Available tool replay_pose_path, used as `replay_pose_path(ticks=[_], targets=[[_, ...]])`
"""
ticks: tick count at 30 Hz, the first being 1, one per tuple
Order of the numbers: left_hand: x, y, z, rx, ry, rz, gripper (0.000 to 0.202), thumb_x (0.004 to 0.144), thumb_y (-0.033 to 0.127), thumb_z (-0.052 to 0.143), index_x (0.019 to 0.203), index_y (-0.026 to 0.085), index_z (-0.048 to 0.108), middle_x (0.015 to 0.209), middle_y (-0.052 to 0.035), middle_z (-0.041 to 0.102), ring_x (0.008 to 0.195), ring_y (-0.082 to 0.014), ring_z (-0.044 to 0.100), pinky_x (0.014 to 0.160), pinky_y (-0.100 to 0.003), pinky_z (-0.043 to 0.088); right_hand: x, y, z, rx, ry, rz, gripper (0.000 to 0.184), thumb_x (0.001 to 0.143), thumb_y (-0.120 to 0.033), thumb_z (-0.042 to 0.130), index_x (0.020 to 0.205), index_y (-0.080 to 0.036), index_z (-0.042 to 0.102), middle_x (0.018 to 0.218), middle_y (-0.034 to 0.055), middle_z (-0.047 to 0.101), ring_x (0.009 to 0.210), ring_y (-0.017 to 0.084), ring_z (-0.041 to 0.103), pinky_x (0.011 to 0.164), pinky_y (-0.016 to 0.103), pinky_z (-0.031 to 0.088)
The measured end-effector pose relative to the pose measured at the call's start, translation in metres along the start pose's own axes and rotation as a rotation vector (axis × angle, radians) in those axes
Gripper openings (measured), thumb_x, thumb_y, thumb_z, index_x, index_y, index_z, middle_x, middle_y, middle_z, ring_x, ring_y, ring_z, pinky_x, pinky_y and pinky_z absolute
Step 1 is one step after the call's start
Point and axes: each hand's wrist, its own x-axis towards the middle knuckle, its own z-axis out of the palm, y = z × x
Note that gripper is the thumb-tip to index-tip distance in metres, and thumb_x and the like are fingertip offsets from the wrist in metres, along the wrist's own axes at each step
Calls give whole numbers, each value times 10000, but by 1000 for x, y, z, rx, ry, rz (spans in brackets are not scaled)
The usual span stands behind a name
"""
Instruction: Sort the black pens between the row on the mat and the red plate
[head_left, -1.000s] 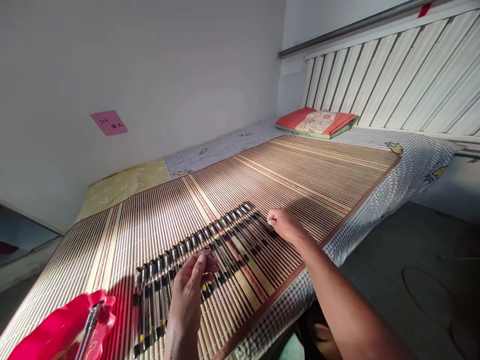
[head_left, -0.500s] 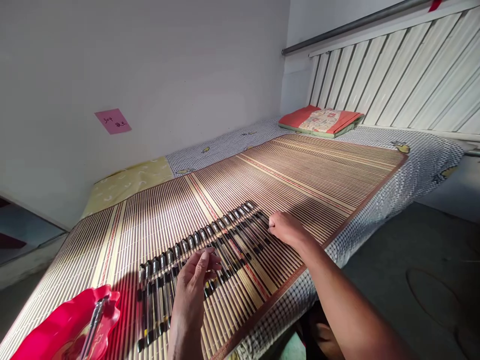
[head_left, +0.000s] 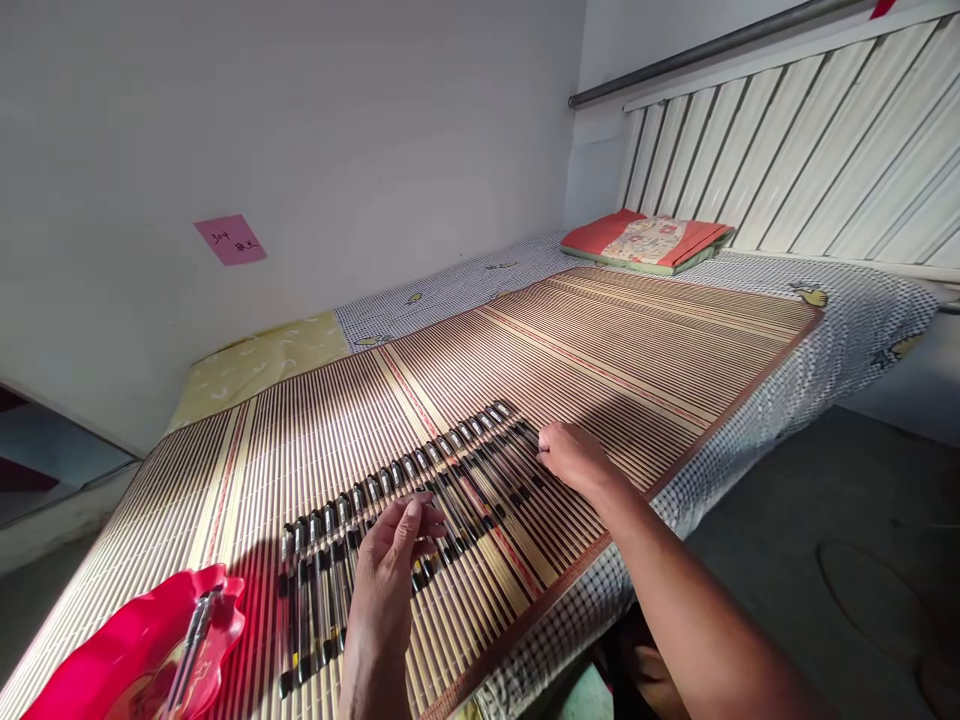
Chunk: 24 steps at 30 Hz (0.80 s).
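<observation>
A row of small dark pen caps (head_left: 373,490) runs slantwise across the striped mat. Below them, slim pens (head_left: 301,610) with clear barrels and black ends lie side by side. My left hand (head_left: 394,540) is over the middle of the pens, covering some of them. Its fingers are loosely curled and apart, with nothing visible in them. At the far right end of the row, my right hand (head_left: 574,455) is closed with its fingertips low by the mat; whatever they pinch is hidden.
A red scalloped tray (head_left: 112,640) holding a few pens (head_left: 191,640) stands at lower left. The slatted mat (head_left: 637,350) covers a bed with a checked sheet (head_left: 870,300). A folded orange cloth (head_left: 637,240) lies at the far end, by a white slatted headboard (head_left: 750,160).
The view has shifted very slightly. Both hands keep nearly the same pose and place over the row, and the pens and caps look unmoved.
</observation>
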Motion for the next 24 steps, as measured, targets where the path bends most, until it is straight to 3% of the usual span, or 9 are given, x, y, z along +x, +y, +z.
replay_pose_path(ticks=[12, 24], targets=[[-1, 4, 4, 7, -4, 8, 547, 745, 672, 815, 981, 179, 813, 892, -92, 770, 764, -210, 698, 669, -304, 535, -3, -2, 1, 18, -38, 6, 399, 906, -184, 765, 570, -194, 550, 579, 27, 583, 540, 146, 538, 526, 300, 278], [0, 1, 2, 4, -24, 12, 535, 783, 660, 806, 1009, 175, 805, 908, -91, 756, 790, -210, 688, 679, -295, 528, 5, 13, -3, 17, 75, 66, 165, 972, -185, 661, 820, -170, 724, 843, 83, 748, 724, 180, 622, 571, 295, 291]])
